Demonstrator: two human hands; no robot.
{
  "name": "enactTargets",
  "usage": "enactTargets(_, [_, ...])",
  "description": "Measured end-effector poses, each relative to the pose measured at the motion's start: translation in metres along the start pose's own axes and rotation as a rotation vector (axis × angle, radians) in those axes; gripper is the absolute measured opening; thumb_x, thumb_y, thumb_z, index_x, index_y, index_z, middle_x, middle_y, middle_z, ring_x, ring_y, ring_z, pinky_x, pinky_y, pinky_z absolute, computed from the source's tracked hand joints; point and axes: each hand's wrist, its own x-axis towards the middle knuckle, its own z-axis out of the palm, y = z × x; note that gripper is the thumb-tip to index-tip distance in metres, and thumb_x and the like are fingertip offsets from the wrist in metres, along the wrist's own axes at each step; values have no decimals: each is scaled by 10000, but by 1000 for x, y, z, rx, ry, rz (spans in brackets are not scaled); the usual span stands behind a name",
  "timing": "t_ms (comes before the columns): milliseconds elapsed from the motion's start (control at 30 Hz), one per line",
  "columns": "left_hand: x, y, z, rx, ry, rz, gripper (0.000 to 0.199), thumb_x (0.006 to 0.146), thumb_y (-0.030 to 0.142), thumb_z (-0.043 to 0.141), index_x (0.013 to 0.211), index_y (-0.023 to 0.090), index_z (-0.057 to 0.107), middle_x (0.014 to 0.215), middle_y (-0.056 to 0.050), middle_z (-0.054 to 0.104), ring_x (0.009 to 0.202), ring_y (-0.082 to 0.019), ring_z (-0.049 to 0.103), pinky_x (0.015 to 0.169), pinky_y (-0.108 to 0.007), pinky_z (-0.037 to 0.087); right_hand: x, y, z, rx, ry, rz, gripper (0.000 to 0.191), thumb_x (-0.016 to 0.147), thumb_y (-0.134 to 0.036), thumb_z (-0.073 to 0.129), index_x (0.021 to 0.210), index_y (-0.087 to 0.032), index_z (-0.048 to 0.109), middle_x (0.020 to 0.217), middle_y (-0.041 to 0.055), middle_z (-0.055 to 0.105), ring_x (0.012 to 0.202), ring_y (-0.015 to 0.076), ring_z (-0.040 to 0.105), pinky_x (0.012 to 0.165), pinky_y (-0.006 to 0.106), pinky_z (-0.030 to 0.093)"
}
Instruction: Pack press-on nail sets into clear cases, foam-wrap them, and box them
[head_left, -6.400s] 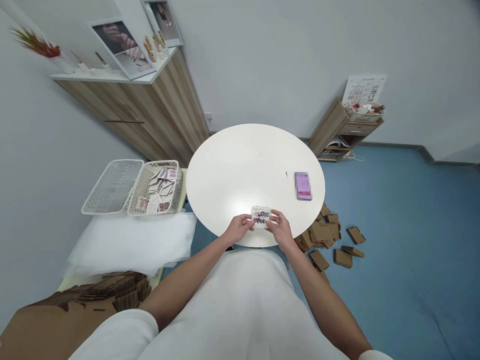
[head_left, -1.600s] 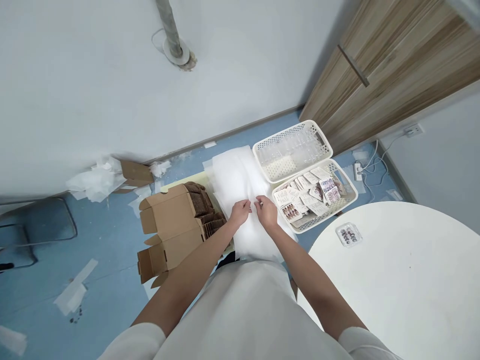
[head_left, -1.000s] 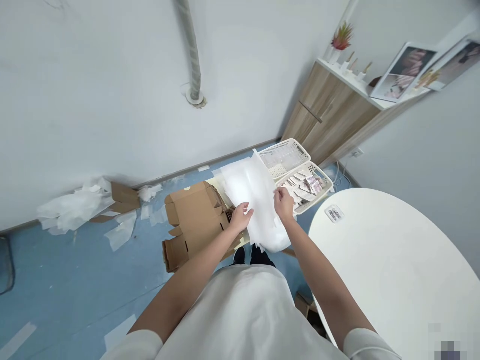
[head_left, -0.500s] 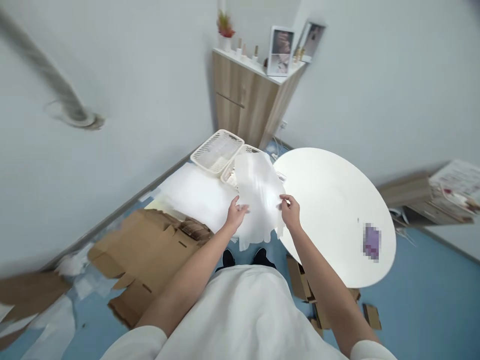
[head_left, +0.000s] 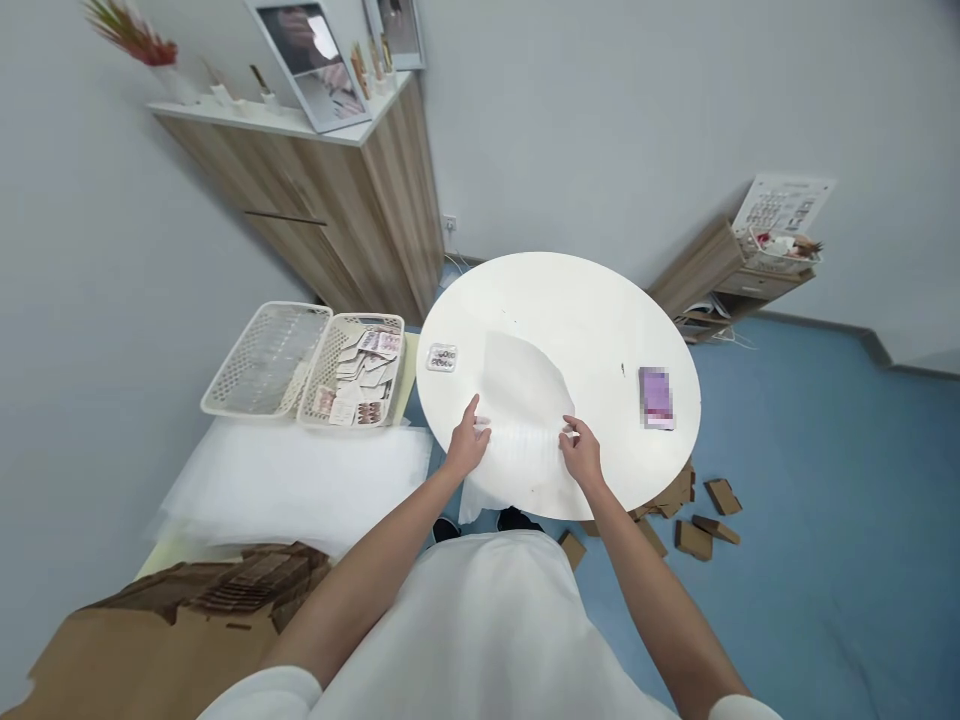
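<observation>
A thin white foam sheet (head_left: 521,390) is stretched between my two hands above the near part of the round white table (head_left: 592,300). My left hand (head_left: 468,442) grips its left edge between thumb and fingers. At the right edge, my right hand (head_left: 582,454) pinches the sheet. The far end of the sheet curves upward, and its near end hangs over the table's front edge. A small clear tray with dark pieces (head_left: 442,357) lies on the table left of the sheet. Farther right is a blurred-out purple stack (head_left: 656,398).
To the left stand two white baskets, one with clear plastic trays (head_left: 274,350), one with small printed packets (head_left: 367,365). A pile of white sheets (head_left: 300,480) and flattened cardboard (head_left: 150,650) lie nearer. Small brown boxes (head_left: 694,540) are on the floor. A wooden cabinet (head_left: 337,220) stands behind.
My view has turned right, toward the round table. The foam sheet, held in both hands, has moved from beside the baskets to above the table.
</observation>
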Motion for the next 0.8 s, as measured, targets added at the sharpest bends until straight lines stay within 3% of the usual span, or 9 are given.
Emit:
enactTargets(167, [24, 11, 39, 163, -60, -1, 701, 751, 185, 492, 1372, 238, 169, 1008, -36, 556, 677, -102, 539, 757, -264, 436, 28, 41, -23, -91, -4, 28, 411, 733, -275, 446, 1120, -156, 518, 924, 58, 577, 708, 149, 518, 746, 333, 449])
enactTargets(367, [45, 13, 75, 311, -116, -59, 698, 775, 208, 477, 1380, 220, 129, 1005, -53, 552, 790, -154, 550, 807, -308, 420, 54, 67, -37, -263, -78, 54, 385, 764, -229, 404, 1127, -169, 514, 944, 72, 584, 825, 190, 528, 783, 355, 419])
enactTargets(533, [51, 10, 89, 465, -113, -57, 682, 785, 232, 464, 1378, 207, 127, 1079, -84, 524, 955, -218, 524, 817, -344, 422, 63, 81, -37, -444, -137, 3, 361, 780, -196, 404, 1121, -195, 520, 959, 84, 566, 900, 220, 500, 811, 375, 376])
enactTargets(633, [51, 10, 94, 556, -44, 1, 680, 780, 227, 465, 1373, 180, 134, 1165, -113, 480, 1042, -245, 480, 834, -380, 420, 62, 85, -36, -519, -97, -65, 344, 783, -202, 424, 1112, -198, 525, 1027, 106, 529, 946, 239, 472, 793, 377, 370])
enactTargets(733, [48, 12, 96, 690, 60, 91, 617, 784, 260, 474, 1343, 164, 231, 1299, -148, 380, 1180, -294, 360, 916, -450, 343, 58, 86, -36, -576, -20, -187, 314, 794, -204, 422, 1086, -200, 536, 1155, 119, 481, 1047, 262, 424, 841, 404, 327])
enactTargets(800, [46, 13, 96, 771, 36, 148, 509, 801, 275, 455, 1291, 190, 342, 1336, -133, 364, 1224, -302, 312, 946, -471, 290, 55, 85, -35, -599, -36, -281, 272, 809, -184, 398, 1027, -209, 559, 1182, 103, 488, 1082, 249, 414, 883, 412, 280])
